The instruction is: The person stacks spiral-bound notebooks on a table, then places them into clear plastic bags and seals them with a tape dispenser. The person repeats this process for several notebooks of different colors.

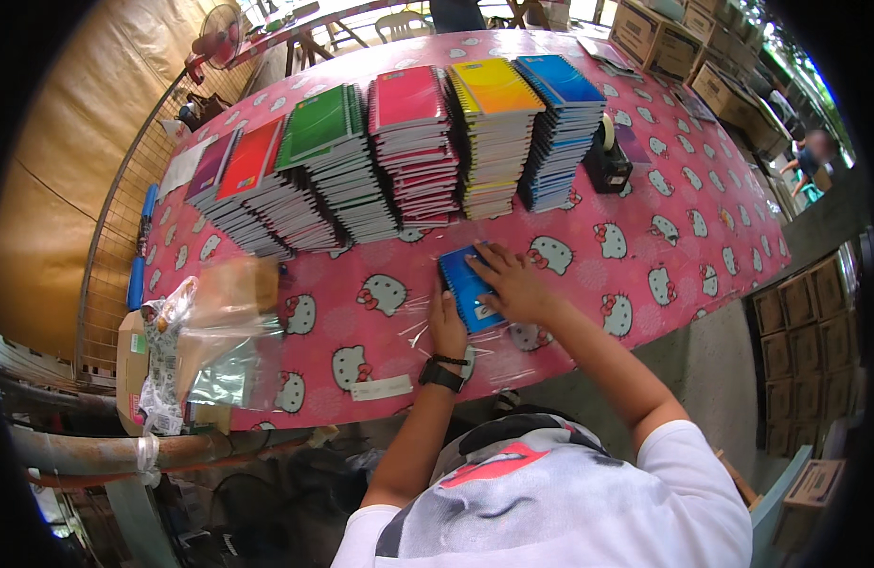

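A small blue spiral notebook (465, 276) lies on the table just in front of me, with clear plastic (498, 352) around its lower end. My left hand (447, 327), with a dark watch and bracelet at the wrist, holds the notebook's left edge, fingers close together. Across its right side and top, my right hand (514, 282) rests with the fingers spread and outstretched. Beyond my hands stand tall stacks of spiral notebooks: purple (210, 170), red (252, 161), green (323, 123), pink (408, 99), yellow (494, 87) and blue (562, 80).
A pink patterned cloth (588, 284) covers the table. Clear plastic sleeves (233, 364) lie at the near left, and a paper slip (382, 388) near the front edge. A black tape dispenser (607, 166) stands right of the stacks. Cartons (654, 38) are piled at the far right.
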The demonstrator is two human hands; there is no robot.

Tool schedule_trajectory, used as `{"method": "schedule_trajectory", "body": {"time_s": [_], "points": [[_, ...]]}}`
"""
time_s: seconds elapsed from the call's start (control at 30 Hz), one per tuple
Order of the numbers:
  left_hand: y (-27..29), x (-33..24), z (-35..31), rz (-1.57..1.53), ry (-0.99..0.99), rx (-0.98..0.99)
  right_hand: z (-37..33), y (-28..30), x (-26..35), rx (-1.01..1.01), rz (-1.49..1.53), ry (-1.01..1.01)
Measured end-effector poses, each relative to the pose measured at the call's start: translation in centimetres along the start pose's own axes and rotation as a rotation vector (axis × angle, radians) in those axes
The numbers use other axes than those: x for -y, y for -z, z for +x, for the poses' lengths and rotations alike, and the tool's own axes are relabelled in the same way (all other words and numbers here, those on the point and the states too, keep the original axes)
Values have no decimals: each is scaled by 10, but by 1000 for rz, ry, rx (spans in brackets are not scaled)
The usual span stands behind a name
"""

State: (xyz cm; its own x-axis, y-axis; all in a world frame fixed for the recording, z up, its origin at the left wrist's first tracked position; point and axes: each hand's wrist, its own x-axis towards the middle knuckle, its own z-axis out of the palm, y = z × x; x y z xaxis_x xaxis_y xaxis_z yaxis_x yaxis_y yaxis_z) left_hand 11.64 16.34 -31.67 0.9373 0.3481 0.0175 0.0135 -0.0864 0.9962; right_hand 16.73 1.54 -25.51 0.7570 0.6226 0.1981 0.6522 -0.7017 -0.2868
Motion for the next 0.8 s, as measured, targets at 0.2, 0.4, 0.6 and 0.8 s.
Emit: {"method": "schedule_trajectory", "body": {"time_s": [0.2,0.4,0.6,0.8], "points": [[-22,20,7,125,-72,-10,-16,-14,-20,-190,464,-353],[-31,15,10,96,-56,2,-20,-6,-29,-55,773,-540],[-24,21,6,289,3,-22,-14,6,-8,37,564,-633],[-24,2,10,138,-127,-52,-16,-2,-6,-151,93,-269]]}}
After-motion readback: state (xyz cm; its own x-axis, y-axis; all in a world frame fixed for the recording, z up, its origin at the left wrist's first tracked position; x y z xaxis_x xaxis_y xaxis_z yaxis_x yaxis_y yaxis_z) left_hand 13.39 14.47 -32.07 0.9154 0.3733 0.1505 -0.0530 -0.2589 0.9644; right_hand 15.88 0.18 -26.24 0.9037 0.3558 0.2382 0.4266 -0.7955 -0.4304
